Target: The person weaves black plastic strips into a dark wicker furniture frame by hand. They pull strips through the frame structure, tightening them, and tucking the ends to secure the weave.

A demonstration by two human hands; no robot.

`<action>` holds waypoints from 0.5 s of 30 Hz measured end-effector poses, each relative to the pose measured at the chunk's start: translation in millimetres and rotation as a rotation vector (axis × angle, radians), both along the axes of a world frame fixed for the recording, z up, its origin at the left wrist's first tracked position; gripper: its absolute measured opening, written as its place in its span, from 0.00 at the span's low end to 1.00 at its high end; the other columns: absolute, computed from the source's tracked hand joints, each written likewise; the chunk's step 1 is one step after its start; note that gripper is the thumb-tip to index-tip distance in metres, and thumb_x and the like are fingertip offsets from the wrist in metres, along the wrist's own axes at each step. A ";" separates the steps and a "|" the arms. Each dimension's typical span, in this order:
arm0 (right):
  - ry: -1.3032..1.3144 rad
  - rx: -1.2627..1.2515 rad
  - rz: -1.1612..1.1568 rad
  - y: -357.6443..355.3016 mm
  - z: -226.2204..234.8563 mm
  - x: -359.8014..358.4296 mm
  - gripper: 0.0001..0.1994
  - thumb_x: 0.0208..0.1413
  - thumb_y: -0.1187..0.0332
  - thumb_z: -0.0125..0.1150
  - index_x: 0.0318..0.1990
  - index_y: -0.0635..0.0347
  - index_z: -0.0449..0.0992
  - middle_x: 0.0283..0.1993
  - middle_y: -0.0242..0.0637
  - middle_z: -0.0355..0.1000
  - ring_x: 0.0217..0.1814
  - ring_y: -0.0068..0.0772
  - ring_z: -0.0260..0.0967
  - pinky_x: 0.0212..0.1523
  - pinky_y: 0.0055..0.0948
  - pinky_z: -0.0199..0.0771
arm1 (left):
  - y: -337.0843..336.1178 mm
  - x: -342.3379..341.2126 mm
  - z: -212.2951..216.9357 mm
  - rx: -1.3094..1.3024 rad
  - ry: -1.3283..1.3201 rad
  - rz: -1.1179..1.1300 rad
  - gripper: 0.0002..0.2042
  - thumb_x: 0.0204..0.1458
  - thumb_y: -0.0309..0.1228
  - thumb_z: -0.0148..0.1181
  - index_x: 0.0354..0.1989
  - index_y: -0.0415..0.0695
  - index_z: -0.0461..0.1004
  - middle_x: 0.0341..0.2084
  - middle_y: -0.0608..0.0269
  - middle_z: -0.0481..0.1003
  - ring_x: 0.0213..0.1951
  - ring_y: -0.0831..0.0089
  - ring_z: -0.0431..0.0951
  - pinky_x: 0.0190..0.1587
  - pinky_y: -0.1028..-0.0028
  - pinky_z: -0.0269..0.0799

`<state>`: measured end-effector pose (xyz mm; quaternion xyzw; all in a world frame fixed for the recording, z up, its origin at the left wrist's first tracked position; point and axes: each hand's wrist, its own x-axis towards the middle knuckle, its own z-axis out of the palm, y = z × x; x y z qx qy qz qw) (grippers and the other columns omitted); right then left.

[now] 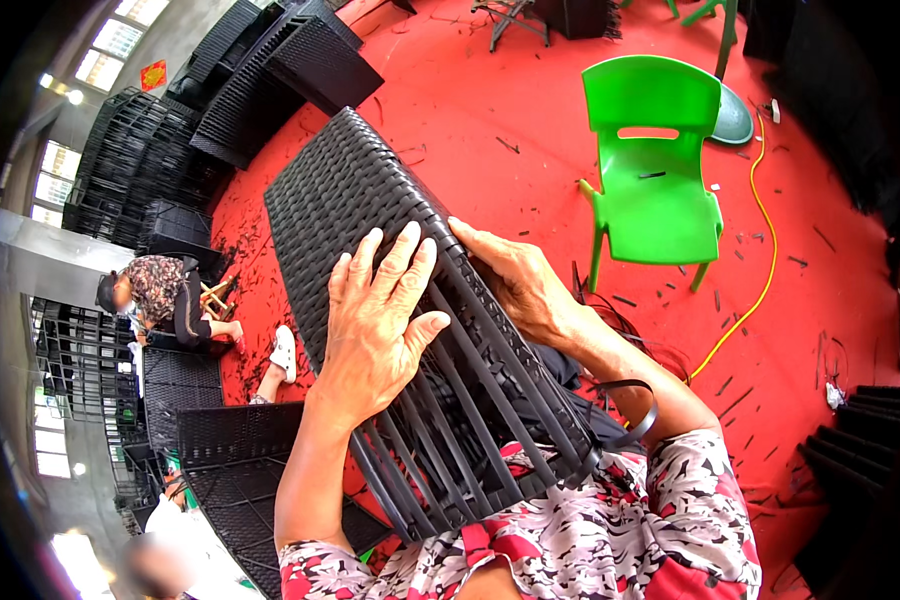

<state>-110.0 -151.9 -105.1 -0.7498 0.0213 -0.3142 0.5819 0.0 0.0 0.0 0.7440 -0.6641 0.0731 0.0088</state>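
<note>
Head view: a black woven-rattan rectangular panel on a frame of bare dark strips [370,210] is held tilted across the person's lap, above a red floor [530,120]. The left hand [375,320] is laid flat on it, fingers spread open over the edge where weave meets unwoven strips. The right hand [515,280] is closed around the panel's right edge. A loose black strip [635,400] is curled beside the right forearm. A green plastic chair [655,170] is seen well apart on the floor, near a yellow cable [765,260]. Another person [165,295] is seated at the left among stacked black woven panels [260,70].
</note>
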 end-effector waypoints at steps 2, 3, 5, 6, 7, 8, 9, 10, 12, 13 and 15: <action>-0.035 0.086 0.019 1.7 -4.3 -4.0 0.25 0.59 0.71 0.55 0.63 0.65 0.59 0.60 0.49 0.64 0.54 0.45 0.69 0.57 0.27 0.66 | -4.4 -1.3 -1.6 -0.021 0.022 0.009 0.30 0.59 0.52 0.41 0.64 0.43 0.60 0.65 0.56 0.57 0.67 0.54 0.52 0.67 0.56 0.41; -0.077 0.210 0.040 4.3 -5.5 -4.1 0.26 0.58 0.72 0.55 0.64 0.65 0.58 0.61 0.48 0.63 0.55 0.43 0.68 0.57 0.28 0.65 | -4.5 -1.6 -1.9 -0.025 0.029 0.011 0.30 0.59 0.51 0.43 0.65 0.44 0.59 0.65 0.55 0.56 0.67 0.53 0.51 0.67 0.55 0.41; -0.216 0.428 0.173 15.1 0.1 10.5 0.28 0.57 0.74 0.57 0.65 0.65 0.56 0.62 0.47 0.62 0.58 0.38 0.66 0.59 0.29 0.64 | 3.0 2.1 0.3 -0.052 -0.025 0.016 0.31 0.58 0.49 0.46 0.65 0.44 0.57 0.65 0.55 0.56 0.67 0.53 0.51 0.66 0.54 0.42; -0.219 0.408 0.138 21.4 3.3 6.9 0.30 0.57 0.75 0.56 0.66 0.64 0.54 0.63 0.47 0.61 0.60 0.36 0.64 0.60 0.30 0.63 | 4.5 3.0 -2.5 -0.066 0.007 0.006 0.31 0.57 0.49 0.47 0.66 0.44 0.57 0.65 0.54 0.56 0.67 0.53 0.51 0.66 0.53 0.42; -0.229 0.377 0.142 23.1 8.6 3.6 0.31 0.56 0.76 0.56 0.67 0.63 0.52 0.64 0.46 0.60 0.61 0.34 0.63 0.61 0.32 0.62 | 5.8 2.7 -6.0 -0.121 0.009 0.009 0.31 0.57 0.48 0.48 0.66 0.44 0.56 0.65 0.54 0.56 0.66 0.52 0.51 0.66 0.52 0.42; -0.225 0.497 0.194 25.6 14.4 5.3 0.31 0.57 0.75 0.55 0.68 0.62 0.50 0.64 0.46 0.59 0.63 0.35 0.62 0.62 0.33 0.62 | 5.3 4.0 -8.7 -0.123 0.025 0.032 0.31 0.57 0.48 0.49 0.65 0.43 0.57 0.65 0.54 0.56 0.66 0.52 0.52 0.65 0.51 0.43; -0.198 0.580 0.203 28.8 20.5 7.2 0.31 0.58 0.74 0.53 0.68 0.62 0.48 0.65 0.46 0.58 0.64 0.36 0.61 0.64 0.34 0.61 | 4.5 5.3 -9.2 -0.157 0.041 0.015 0.31 0.57 0.48 0.49 0.65 0.42 0.57 0.64 0.53 0.56 0.66 0.51 0.52 0.65 0.50 0.43; -0.172 0.776 0.242 33.8 24.4 6.3 0.31 0.60 0.73 0.52 0.68 0.61 0.48 0.65 0.46 0.58 0.64 0.36 0.60 0.64 0.35 0.61 | 6.5 2.9 -9.6 -0.174 0.047 0.012 0.31 0.57 0.48 0.49 0.64 0.42 0.58 0.64 0.53 0.56 0.65 0.50 0.52 0.65 0.50 0.43; -0.118 0.871 0.193 52.1 20.7 -0.4 0.29 0.61 0.67 0.49 0.68 0.62 0.49 0.65 0.47 0.58 0.65 0.37 0.60 0.64 0.36 0.62 | 24.2 -7.4 -14.0 -0.199 0.075 -0.011 0.30 0.57 0.48 0.48 0.63 0.41 0.58 0.64 0.53 0.56 0.64 0.49 0.53 0.64 0.48 0.44; -0.108 0.683 0.131 31.7 15.5 7.0 0.29 0.61 0.68 0.49 0.68 0.63 0.50 0.65 0.48 0.58 0.65 0.37 0.60 0.64 0.36 0.62 | 5.1 -1.2 -17.5 -0.207 0.085 -0.025 0.30 0.57 0.48 0.48 0.63 0.41 0.58 0.64 0.52 0.56 0.64 0.48 0.54 0.64 0.47 0.44; -0.133 0.566 0.082 24.7 8.3 6.5 0.29 0.60 0.69 0.50 0.67 0.64 0.50 0.65 0.48 0.58 0.65 0.37 0.60 0.64 0.36 0.62 | -0.5 -0.4 -22.3 -0.228 0.105 -0.038 0.29 0.59 0.48 0.46 0.63 0.41 0.58 0.63 0.52 0.56 0.64 0.48 0.54 0.64 0.47 0.44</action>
